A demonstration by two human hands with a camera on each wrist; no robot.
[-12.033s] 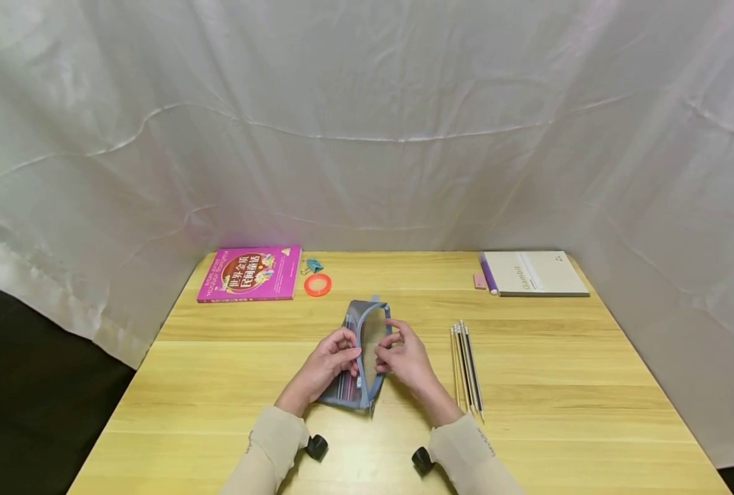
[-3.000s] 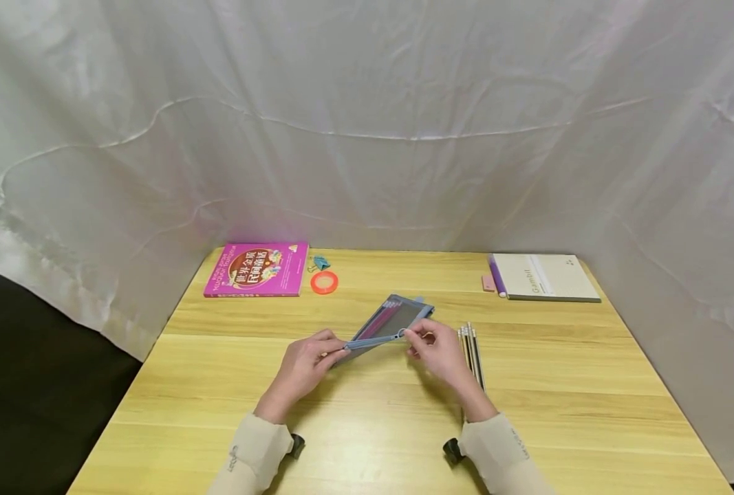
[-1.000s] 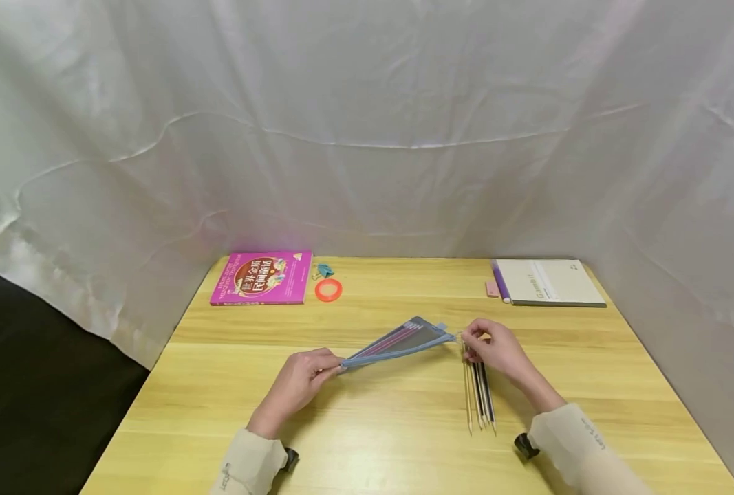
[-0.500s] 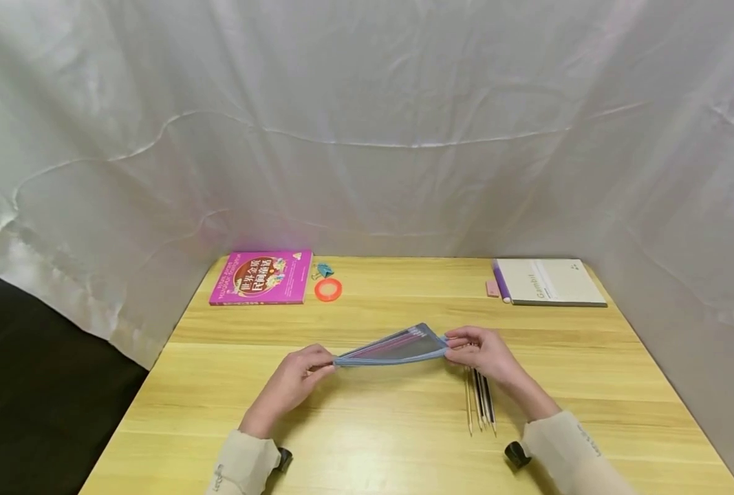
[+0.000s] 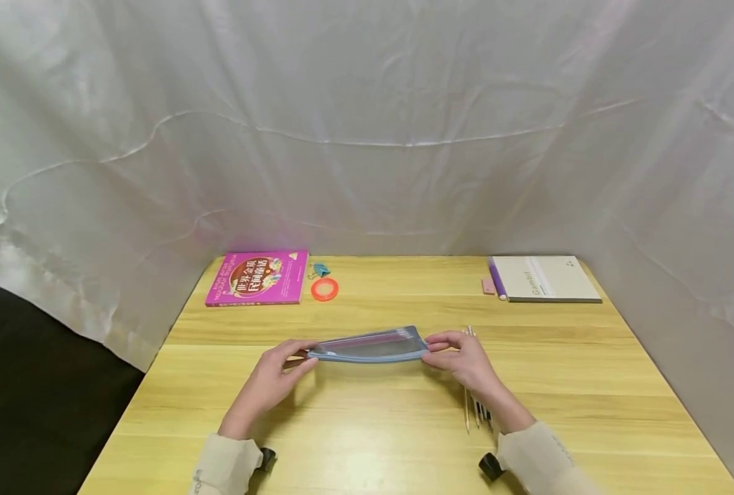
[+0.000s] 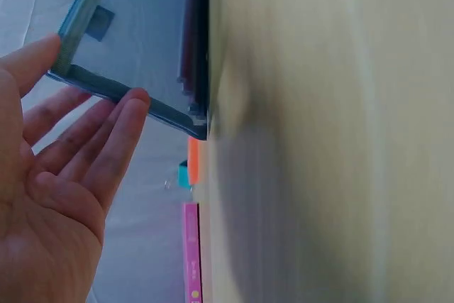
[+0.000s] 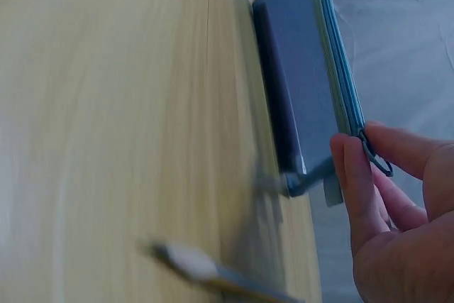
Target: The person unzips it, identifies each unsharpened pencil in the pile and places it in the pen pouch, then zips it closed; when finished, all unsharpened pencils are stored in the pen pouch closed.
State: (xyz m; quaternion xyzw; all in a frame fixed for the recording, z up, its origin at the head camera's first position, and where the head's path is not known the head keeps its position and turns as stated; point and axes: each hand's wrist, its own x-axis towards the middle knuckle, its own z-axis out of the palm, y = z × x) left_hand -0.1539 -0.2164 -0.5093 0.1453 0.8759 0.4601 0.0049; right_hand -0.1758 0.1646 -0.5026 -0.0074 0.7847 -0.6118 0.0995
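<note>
While stretched level between both hands near the table's (image 5: pixel 367 440) middle, rests low over the wood: a blue mesh pencil case (image 5: pixel 367 346). Left hand (image 5: pixel 272 377) at 9 o'clock of it, grip apart, straight fingers (image 6: pixel 106 143) touching the end. Right hand (image 5: pixel 462 357) at 3 o'clock, grip pinched on the zip end. Pencils (image 5: pixel 475 405) under the right wrist. Farther, at 11 o'clock, a pink book (image 5: pixel 257 277) and orange tape ring (image 5: pixel 325 289); at 1 o'clock, a notebook (image 5: pixel 546 278).
</note>
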